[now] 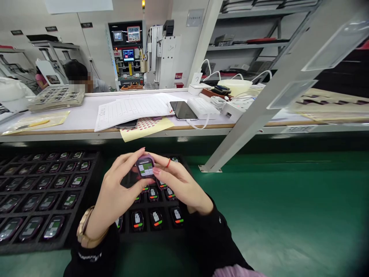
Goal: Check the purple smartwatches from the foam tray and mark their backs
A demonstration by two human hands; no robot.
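Between both hands, raised above a black foam tray, is a small smartwatch with a purple rim and a lit green-and-white screen. My left hand closes on its left side, thumb below and fingers along the top. On the right edge, my right hand grips it, with the thumb on the lower right of the screen. Several similar watches with red and green bars on their screens lie in the tray underneath. My hands and forearms hide part of that tray.
Another foam tray at left holds rows of watches with green-and-white screens. Ahead, the raised shelf carries paper sheets, a phone, and a white box. A slanted metal post stands at right. Someone sits beyond the shelf.
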